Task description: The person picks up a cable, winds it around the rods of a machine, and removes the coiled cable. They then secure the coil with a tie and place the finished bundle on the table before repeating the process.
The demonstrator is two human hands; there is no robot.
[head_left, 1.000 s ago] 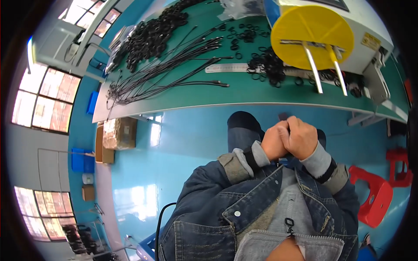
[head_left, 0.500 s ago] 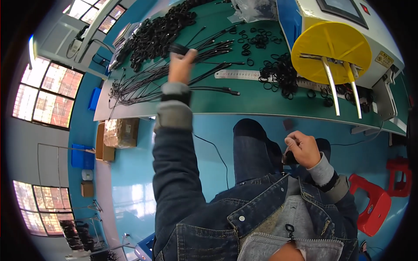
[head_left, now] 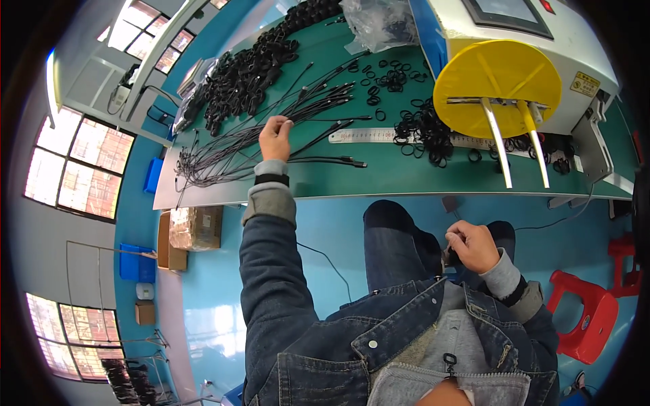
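Note:
My left hand (head_left: 274, 141) reaches over the table, its fingers closed on one of the loose black cables (head_left: 325, 120) that lie spread out there. Their plug ends point right, while the other ends tangle toward the table's left edge. Above my lap is my right hand (head_left: 475, 247), with thumb and fingers curled together; whatever it grips is dark and mostly hidden. Behind the loose cables, a big heap of coiled black cables (head_left: 247, 84) runs toward the back left. Small black rings (head_left: 425, 135) are piled right of the cables, with more scattered behind.
A steel ruler (head_left: 362, 136) lies along the green table (head_left: 318, 179), partly under the rings. At the right stands a white machine (head_left: 569, 64) with a yellow disc (head_left: 497, 81) and two prongs. A clear plastic bag (head_left: 379, 24) is at the back; red stools (head_left: 588, 318) stand lower right.
My left hand has let go of a black coil by the heap and moved back toward me onto the loose cables. My right hand stays nearly in place. The view has shifted slightly.

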